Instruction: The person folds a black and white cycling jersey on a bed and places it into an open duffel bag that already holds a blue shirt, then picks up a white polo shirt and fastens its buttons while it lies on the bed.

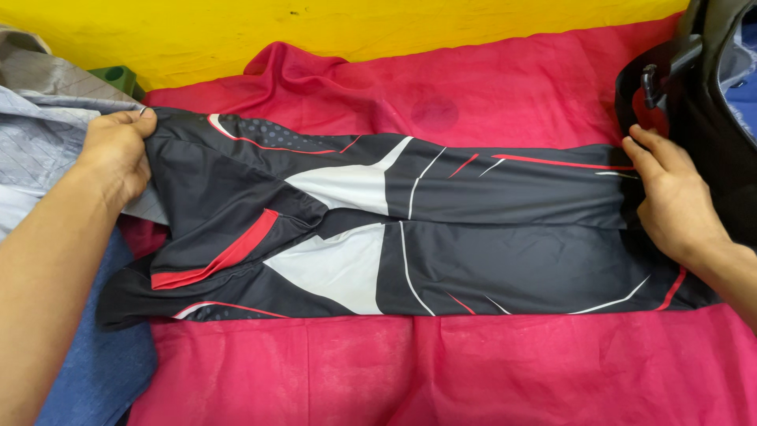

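Left fingers (pixel 136 118) pinch the jersey (pixel 441 229) at its collar end, right hand (pixel 670 197) flat and open on the hem, jersey folded lengthwise on red cloth (pixel 473 363), probably halfway, cross-folds left, grey shirt (pixel 39 134) waiting.

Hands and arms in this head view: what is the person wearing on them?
Nothing shows on either. The left hand and right hand are bare, without gloves, and no ring, watch or band is visible. Both forearms are uncovered as far as the frame shows, with no sleeve edge in view.
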